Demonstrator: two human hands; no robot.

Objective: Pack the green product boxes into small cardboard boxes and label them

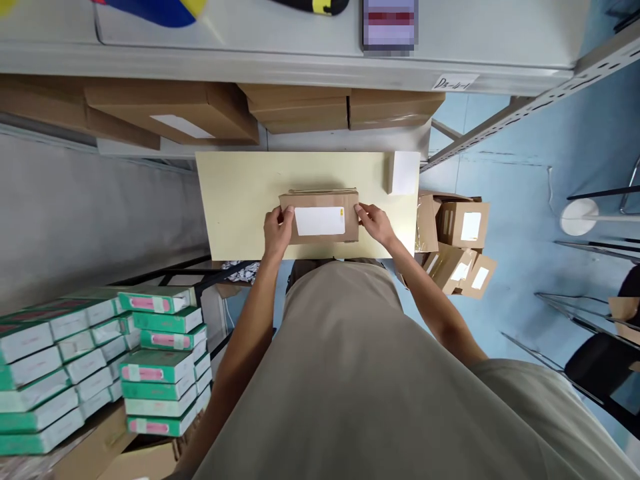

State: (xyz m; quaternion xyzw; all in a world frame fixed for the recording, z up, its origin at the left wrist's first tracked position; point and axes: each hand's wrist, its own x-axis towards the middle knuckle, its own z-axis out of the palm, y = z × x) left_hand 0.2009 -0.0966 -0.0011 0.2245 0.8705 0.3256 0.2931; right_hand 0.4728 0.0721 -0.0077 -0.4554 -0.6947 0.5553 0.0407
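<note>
A small brown cardboard box [320,199] with a large white label [319,221] on its face is between my hands, over a pale yellow tabletop [240,200]. My left hand [278,230] grips the box's left end, its thumb on the upper left of the face. At the opposite end, my right hand [374,223] pinches the right edge near the top corner. Fingers behind the box are partly hidden. Whether the box rests on the tabletop or is lifted slightly, I cannot tell.
A white block-like item [405,173] sits at the tabletop's back right corner. Beyond it, a shelf [300,60] holds large cartons [170,110] below. Green-and-white boxes [160,373] are stacked at left. Labelled cartons [463,227] lie on the floor at right, near chairs [597,363].
</note>
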